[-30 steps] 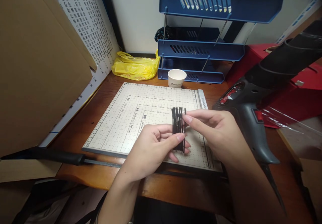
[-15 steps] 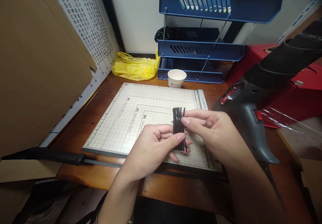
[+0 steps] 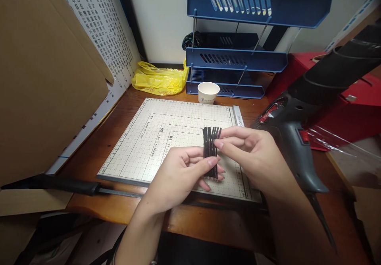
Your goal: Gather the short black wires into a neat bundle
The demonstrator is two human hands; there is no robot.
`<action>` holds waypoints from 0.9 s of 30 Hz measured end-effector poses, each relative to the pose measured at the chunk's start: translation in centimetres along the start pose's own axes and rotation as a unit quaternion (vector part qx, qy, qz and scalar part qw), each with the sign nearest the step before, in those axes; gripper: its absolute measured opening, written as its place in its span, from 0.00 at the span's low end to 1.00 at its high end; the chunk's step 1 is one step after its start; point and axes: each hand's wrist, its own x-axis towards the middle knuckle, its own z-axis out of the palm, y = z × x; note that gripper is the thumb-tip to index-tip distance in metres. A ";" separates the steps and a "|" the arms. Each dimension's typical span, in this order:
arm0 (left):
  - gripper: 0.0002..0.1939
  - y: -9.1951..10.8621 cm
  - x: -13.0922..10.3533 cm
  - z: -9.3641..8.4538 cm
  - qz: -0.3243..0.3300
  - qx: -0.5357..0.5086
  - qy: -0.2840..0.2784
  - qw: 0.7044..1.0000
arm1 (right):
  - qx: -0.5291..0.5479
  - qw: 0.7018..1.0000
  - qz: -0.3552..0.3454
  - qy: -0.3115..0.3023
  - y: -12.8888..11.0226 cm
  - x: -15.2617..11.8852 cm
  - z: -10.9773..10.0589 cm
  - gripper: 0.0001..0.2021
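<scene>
Several thin black strips [image 3: 210, 149] stand side by side in a flat bundle, their upper ends slightly fanned. My left hand [image 3: 186, 169] is closed on the lower part, thumb in front and fingers behind. At the upper right of the bundle, my right hand [image 3: 253, 149] pinches the strips between thumb and forefinger. What exactly the strips are made of I cannot tell. Both hands hover over a paper trimmer [image 3: 131, 146] with a printed grid, whose black-handled blade arm [image 3: 77, 185] runs along the near edge.
A white paper cup [image 3: 208, 93] stands behind the trimmer, in front of a blue tiered tray rack [image 3: 238, 60]. A yellow plastic bag [image 3: 160, 80] lies back left. On the right, a heat gun [image 3: 297, 138] sits before a red box [image 3: 342, 110]. Cardboard [image 3: 44, 70] rises on the left.
The strips' upper ends have spread a little, and the strip at the right edge now leans outward at the top. Both hands stay nearly in place.
</scene>
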 end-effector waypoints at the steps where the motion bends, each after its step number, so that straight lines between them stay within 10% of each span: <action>1: 0.14 0.0 0.0 0.0 0.000 0.002 0.000 1.000 | -0.003 1.000 0.000 0.004 0.0 0.0 0.0 0.05; 27: 0.15 0.1 -0.2 -0.1 -0.006 0.000 -0.017 1.000 | -0.002 1.000 -0.004 0.008 0.3 0.1 0.1 0.06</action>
